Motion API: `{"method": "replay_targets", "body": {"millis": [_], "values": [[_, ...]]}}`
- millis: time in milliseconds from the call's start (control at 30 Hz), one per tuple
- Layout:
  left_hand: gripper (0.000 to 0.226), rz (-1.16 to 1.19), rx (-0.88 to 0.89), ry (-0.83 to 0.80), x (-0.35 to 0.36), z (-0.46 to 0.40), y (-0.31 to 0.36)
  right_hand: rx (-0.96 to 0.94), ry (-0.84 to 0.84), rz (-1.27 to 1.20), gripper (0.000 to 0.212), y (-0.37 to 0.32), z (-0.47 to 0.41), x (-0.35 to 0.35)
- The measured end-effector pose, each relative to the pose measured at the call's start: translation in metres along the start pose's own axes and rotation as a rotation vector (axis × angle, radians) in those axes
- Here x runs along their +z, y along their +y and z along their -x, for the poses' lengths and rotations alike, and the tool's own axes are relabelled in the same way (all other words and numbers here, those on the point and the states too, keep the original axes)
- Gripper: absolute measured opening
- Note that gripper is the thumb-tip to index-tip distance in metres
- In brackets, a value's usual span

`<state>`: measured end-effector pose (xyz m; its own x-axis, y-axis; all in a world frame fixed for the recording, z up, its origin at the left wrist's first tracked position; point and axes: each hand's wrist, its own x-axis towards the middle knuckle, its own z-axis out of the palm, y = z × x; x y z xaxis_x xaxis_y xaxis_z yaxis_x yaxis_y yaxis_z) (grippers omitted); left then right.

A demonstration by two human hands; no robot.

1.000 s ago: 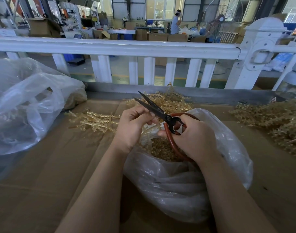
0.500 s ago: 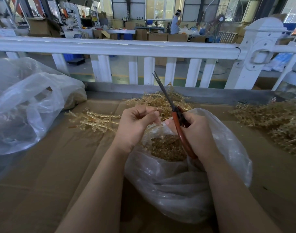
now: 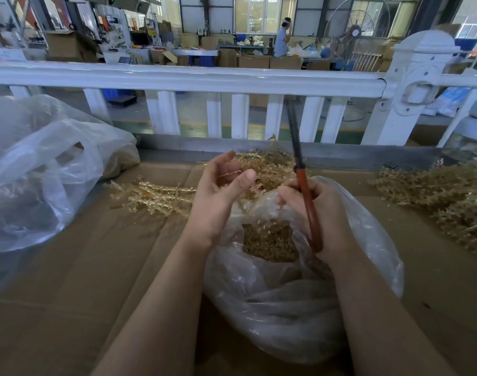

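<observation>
My right hand (image 3: pixel 329 213) grips the scissors (image 3: pixel 302 175), blades shut and pointing up. My left hand (image 3: pixel 215 202), loosely open, should take one gold sprig (image 3: pixel 156 192) and snip over the bag (image 3: pixel 286 308).

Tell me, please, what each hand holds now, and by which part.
The right hand grips the scissors by their red handles, blades shut and pointing up. The left hand holds nothing.

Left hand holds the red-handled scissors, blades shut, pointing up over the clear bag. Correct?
No. Head view shows the right hand gripping the scissors, not the left hand. Blades are shut, pointing up over the clear bag.
</observation>
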<state>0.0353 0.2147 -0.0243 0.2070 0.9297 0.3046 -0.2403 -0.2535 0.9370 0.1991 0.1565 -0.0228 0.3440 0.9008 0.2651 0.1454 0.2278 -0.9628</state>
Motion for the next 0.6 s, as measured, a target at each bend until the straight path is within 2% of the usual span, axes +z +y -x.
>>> {"method": "replay_targets", "body": {"millis": [67, 133, 267, 367, 433, 600], "values": [[0.07, 0.035, -0.087, 0.001, -0.0026, -0.0012, -0.0008, -0.008, 0.001, -0.053, 0.021, -0.0006, -0.0002, -0.0051], [0.07, 0.041, -0.164, -0.04, -0.0037, -0.0024, -0.0019, -0.021, 0.005, -0.113, 0.015, -0.0002, 0.0006, -0.0078], [0.052, -0.032, -0.276, -0.218, -0.0038, -0.0024, -0.0031, -0.039, -0.006, -0.238, 0.018, 0.0022, 0.0016, -0.0104], [0.029, -0.03, -0.283, -0.362, -0.0023, 0.0002, -0.004, -0.035, -0.014, -0.293, 0.016, 0.0029, 0.001, -0.0103], [0.014, 0.031, -0.282, -0.376, -0.001, 0.0017, -0.0035, -0.05, -0.03, -0.292, 0.016, 0.0031, 0.0009, -0.0098], [0.017, 0.053, -0.277, -0.427, -0.0008, 0.003, -0.0039, -0.105, -0.021, -0.289, 0.021, 0.0024, 0.0019, -0.0086]]}}
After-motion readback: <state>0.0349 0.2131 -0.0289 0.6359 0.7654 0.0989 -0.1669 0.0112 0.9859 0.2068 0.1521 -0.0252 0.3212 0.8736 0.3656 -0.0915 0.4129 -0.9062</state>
